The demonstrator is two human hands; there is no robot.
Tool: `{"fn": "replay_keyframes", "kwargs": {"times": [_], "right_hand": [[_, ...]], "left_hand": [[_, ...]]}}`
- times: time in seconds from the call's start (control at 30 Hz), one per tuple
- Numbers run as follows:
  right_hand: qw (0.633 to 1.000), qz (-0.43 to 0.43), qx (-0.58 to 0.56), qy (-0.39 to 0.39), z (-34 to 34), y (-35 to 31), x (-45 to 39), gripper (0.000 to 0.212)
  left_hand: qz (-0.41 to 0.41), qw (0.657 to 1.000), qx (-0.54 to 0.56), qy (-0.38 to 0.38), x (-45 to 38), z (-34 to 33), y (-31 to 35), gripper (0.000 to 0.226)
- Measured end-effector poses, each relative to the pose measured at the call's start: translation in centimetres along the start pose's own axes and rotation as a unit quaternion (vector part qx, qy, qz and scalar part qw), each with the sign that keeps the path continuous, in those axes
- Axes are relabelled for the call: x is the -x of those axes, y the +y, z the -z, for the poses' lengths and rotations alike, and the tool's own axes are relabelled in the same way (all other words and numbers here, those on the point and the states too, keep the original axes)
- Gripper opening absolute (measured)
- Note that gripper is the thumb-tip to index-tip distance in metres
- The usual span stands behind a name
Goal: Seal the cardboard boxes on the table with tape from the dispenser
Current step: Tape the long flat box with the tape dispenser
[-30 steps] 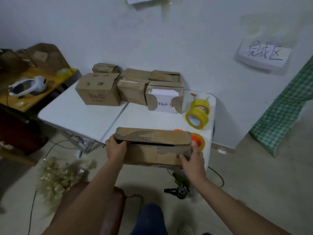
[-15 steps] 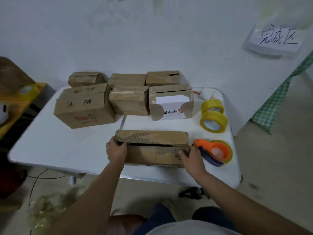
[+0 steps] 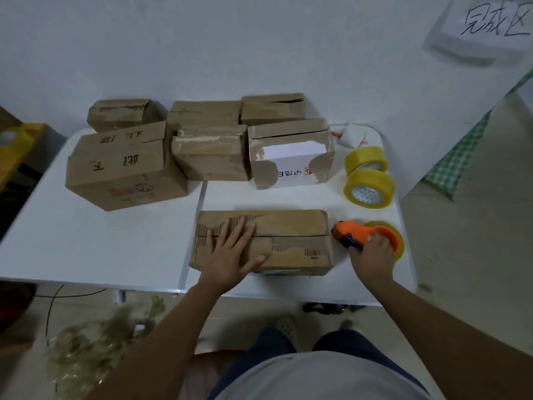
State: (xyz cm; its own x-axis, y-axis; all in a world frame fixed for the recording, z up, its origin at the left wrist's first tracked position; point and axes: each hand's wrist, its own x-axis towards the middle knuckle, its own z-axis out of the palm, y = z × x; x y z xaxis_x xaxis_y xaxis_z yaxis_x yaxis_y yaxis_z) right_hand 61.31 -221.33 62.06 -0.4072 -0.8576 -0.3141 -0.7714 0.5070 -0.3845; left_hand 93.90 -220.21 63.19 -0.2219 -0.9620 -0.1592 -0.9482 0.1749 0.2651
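A long flat cardboard box [image 3: 291, 238] lies near the front edge of the white table [image 3: 86, 243], its two top flaps meeting along a seam. My left hand [image 3: 230, 252] rests flat on the box's left half, fingers spread across the seam. Just right of the box sits an orange tape dispenser [image 3: 366, 235] loaded with a yellowish roll. My right hand [image 3: 372, 255] is closed around the dispenser's handle, which stays on the table.
Several more cardboard boxes [image 3: 127, 168] stand in rows at the back of the table, one torn with white showing [image 3: 291, 157]. Two spare tape rolls [image 3: 369, 189] lie at the right. A paper sign [image 3: 490, 21] hangs on the wall. Crumpled plastic [image 3: 95, 342] lies on the floor.
My left hand left the box's left end and now lies flat on its top. My right hand let go of the box's right end and took hold of the dispenser.
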Motion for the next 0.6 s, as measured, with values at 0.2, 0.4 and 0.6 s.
{"fn": "replay_keyframes", "kwargs": {"times": [0.2, 0.4, 0.6], "right_hand": [[0.996, 0.009, 0.023, -0.087, -7.5, 8.2, -9.0, 0.061], [0.999, -0.007, -0.011, -0.045, -0.3, 2.0, -2.9, 0.02], [0.976, 0.125, -0.166, 0.058, 4.8, -3.0, -1.3, 0.019]], "left_hand": [[-0.066, 0.996, -0.049, -0.032, 0.1, 0.3, -1.7, 0.095], [-0.057, 0.996, -0.054, -0.034, 0.0, 0.5, -1.4, 0.093], [-0.078, 0.995, -0.049, -0.04, -1.2, 0.3, 0.3, 0.094]]}}
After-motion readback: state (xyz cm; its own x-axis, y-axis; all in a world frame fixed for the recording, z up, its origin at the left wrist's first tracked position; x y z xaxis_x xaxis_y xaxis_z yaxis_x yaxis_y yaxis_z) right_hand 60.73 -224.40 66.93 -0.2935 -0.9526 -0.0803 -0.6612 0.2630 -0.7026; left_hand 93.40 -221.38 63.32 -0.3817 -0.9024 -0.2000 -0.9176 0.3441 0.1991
